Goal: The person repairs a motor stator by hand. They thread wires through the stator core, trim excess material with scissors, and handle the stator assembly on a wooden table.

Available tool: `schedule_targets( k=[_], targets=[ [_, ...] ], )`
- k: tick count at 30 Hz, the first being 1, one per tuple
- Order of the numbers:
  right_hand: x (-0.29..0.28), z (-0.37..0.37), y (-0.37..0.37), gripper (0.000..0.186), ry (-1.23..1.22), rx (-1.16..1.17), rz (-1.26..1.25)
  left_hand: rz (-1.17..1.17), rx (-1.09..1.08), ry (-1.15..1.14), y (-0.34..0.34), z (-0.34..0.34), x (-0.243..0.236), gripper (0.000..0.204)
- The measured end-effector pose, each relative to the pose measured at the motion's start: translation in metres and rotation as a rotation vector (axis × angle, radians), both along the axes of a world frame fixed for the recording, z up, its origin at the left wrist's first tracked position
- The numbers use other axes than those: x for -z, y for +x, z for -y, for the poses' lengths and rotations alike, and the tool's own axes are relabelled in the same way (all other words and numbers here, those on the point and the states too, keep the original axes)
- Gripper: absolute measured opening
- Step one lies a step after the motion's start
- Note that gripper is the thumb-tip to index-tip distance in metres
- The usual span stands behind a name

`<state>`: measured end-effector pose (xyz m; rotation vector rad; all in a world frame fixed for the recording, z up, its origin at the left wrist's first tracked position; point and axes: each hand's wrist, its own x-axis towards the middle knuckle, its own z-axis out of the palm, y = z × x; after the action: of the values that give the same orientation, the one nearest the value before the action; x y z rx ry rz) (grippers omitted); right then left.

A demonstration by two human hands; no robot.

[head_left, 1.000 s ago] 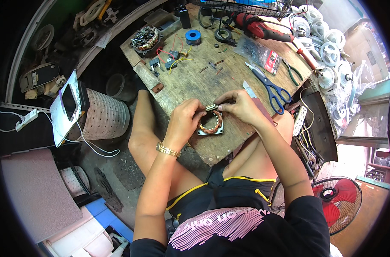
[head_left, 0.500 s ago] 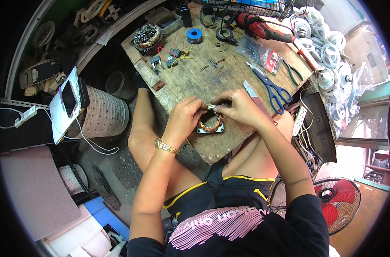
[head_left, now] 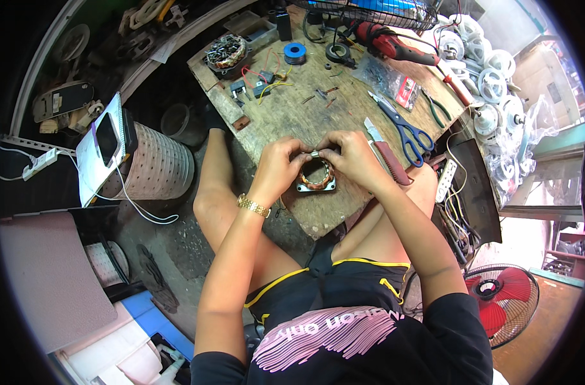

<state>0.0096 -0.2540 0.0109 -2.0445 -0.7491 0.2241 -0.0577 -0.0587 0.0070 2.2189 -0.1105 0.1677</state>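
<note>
A small ring-shaped motor stator (head_left: 331, 176) with copper windings and a pale metal base stands near the wooden workbench's front corner. Over its far rim, my left hand (head_left: 281, 163) and my right hand (head_left: 348, 156) meet with fingertips pinched together. Between them is a short, pale, sleeve-like piece (head_left: 315, 154), mostly covered by the fingers. Beside my right forearm lies a knife (head_left: 392, 163) with a maroon handle. Past it are blue-handled scissors (head_left: 413, 138).
Across the workbench (head_left: 286, 122) lie green-handled pliers (head_left: 437, 110), a blue wire spool (head_left: 295, 52), a larger wound stator (head_left: 226, 52) and black components with coloured wires (head_left: 264, 77). A red power tool (head_left: 395, 48) lies at the far right. A fan (head_left: 498, 298) stands low right.
My right hand has shifted slightly left, closer to my left hand, and its fingers have drawn in around the pale piece. More of the knife's handle shows now.
</note>
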Motion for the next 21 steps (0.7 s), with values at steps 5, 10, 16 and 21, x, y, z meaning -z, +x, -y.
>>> schedule_targets(
  k=[5, 10, 16, 21],
  targets=[
    [0.008, 0.004, -0.004, 0.013, 0.037, -0.023, 0.139, 0.029, 0.022, 0.025, 0.003, 0.002, -0.004, 0.012],
    [0.014, 0.009, 0.003, 0.014, 0.048, -0.165, 0.228, 0.054, 0.017, 0.046, 0.003, 0.004, -0.004, 0.009],
    [0.02, 0.005, 0.004, 0.015, 0.119, -0.07, -0.022, 0.115, 0.006, 0.139, 0.001, 0.005, -0.004, 0.009],
    [0.035, 0.004, 0.016, 0.012, 0.173, 0.0, -0.426, -0.01, 0.008, 0.144, 0.002, 0.006, -0.01, 0.009]
  ],
)
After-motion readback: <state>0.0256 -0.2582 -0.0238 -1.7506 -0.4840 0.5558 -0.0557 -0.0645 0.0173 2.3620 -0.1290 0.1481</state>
